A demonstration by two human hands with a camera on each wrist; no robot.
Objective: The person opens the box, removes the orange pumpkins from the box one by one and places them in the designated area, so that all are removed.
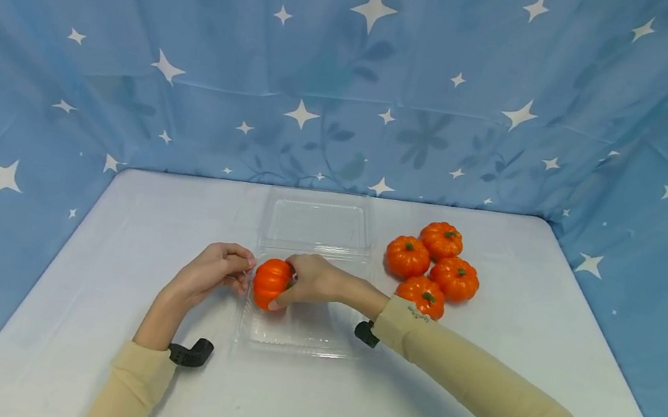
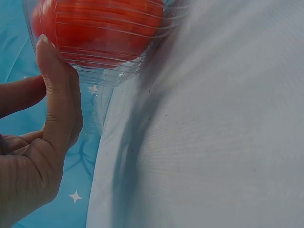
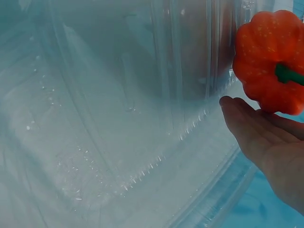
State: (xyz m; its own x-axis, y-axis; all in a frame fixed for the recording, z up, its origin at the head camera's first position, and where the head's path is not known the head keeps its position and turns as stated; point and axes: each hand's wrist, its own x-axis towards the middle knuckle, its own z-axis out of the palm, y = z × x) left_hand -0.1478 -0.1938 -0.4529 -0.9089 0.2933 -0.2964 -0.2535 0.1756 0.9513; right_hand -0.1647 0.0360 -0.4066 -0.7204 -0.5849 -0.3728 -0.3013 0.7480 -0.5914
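Note:
An orange toy pumpkin with a green stem point(image 1: 271, 284) is in the grip of my right hand point(image 1: 310, 282), tipped on its side, its stem toward the palm. It is at the left side of a clear plastic clamshell box point(image 1: 314, 333), whose lid lies folded back. In the right wrist view, fingers reach along under the pumpkin point(image 3: 266, 61). My left hand point(image 1: 214, 271) is beside the box's left wall, fingertips right at the rim. A digit of the left hand point(image 2: 57, 99) rests against the clear wall in the left wrist view, with the orange pumpkin showing through.
Several more orange pumpkins point(image 1: 455, 279) sit grouped to the right of the box on the white table point(image 1: 289, 406). One is partly behind the right forearm. A blue star-patterned curtain point(image 1: 332, 55) hangs behind and at both sides. Each wrist wears a black camera point(image 1: 192, 352).

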